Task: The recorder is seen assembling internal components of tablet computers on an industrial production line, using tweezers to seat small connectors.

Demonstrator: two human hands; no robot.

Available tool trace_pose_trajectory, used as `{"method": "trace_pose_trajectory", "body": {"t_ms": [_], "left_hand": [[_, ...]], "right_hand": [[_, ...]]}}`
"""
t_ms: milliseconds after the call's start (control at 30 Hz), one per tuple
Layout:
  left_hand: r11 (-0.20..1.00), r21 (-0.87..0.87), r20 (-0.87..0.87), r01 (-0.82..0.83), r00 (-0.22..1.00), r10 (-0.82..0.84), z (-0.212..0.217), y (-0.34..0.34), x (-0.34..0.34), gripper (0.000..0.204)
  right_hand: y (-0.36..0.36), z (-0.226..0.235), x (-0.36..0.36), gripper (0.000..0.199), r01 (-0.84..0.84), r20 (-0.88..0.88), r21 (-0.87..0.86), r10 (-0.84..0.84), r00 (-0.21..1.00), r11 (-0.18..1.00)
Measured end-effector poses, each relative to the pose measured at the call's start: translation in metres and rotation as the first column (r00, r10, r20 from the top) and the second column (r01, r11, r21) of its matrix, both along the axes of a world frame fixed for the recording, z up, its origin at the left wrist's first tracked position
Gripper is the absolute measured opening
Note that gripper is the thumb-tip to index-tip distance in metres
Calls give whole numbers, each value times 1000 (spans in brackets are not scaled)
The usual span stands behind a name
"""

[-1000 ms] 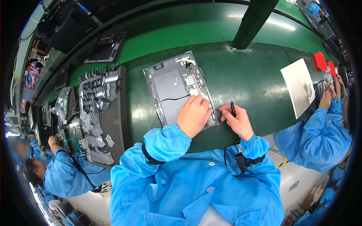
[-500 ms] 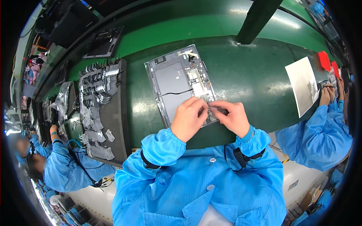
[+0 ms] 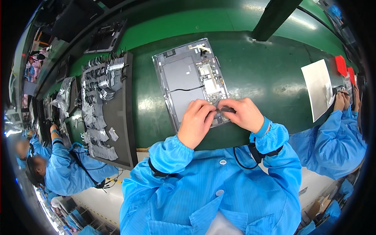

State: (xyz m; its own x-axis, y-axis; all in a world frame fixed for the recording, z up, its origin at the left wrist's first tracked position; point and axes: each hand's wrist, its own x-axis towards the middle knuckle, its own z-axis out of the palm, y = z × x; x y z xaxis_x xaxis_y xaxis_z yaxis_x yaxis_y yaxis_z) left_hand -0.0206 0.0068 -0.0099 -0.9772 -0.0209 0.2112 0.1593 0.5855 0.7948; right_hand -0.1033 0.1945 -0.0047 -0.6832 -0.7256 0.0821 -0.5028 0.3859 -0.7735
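An opened grey flat device [image 3: 180,72], a tablet or laptop housing, lies slightly turned on the bench. Along its right side runs a circuit board [image 3: 206,70] with a white patch, and a black cable [image 3: 187,89] crosses its middle. Over the near right corner of the board, my left hand [image 3: 197,122] is closed in a pinch; what lies between its fingertips is too small to make out. My right hand [image 3: 246,114] pinches a small dark piece [image 3: 228,110] close to the left fingertips. Both hands hide the near part of the board.
To the left stands a dark tray [image 3: 117,117] with rows of small black-and-silver cabled parts [image 3: 100,84]. A white sheet [image 3: 316,90] and a red bin [image 3: 340,65] are at the right. A dark post [image 3: 276,19] rises behind the green bench [image 3: 260,74]. Co-workers sit on both sides.
My right hand has shifted slightly up and to the right, showing more of the dark piece in its fingers. The left hand keeps its pinch near the same spot.
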Motion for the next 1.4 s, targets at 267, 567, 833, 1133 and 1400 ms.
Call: {"method": "trace_pose_trajectory", "body": {"t_ms": [267,567,833,1133,1400], "left_hand": [[962,-273,-126,22,990,-59,0,2,22,31],[902,-430,-78,41,994,-82,1,6,26,52],[861,-503,-17,77,995,-99,5,6,25,58],[906,-420,-49,52,996,-80,-4,7,28,60],[914,-404,-43,45,997,-68,-3,8,28,60]], "right_hand": [[-7,18,-7,24,-100,-131,231,133,982,968],[-7,6,-7,17,-40,-42,90,44,998,995],[-2,10,-4,13,350,366,-16,-320,874,937],[2,-2,5,22,130,29,-34,-129,991,991],[1,-3,-2,21,13,-53,48,-10,999,999]]}}
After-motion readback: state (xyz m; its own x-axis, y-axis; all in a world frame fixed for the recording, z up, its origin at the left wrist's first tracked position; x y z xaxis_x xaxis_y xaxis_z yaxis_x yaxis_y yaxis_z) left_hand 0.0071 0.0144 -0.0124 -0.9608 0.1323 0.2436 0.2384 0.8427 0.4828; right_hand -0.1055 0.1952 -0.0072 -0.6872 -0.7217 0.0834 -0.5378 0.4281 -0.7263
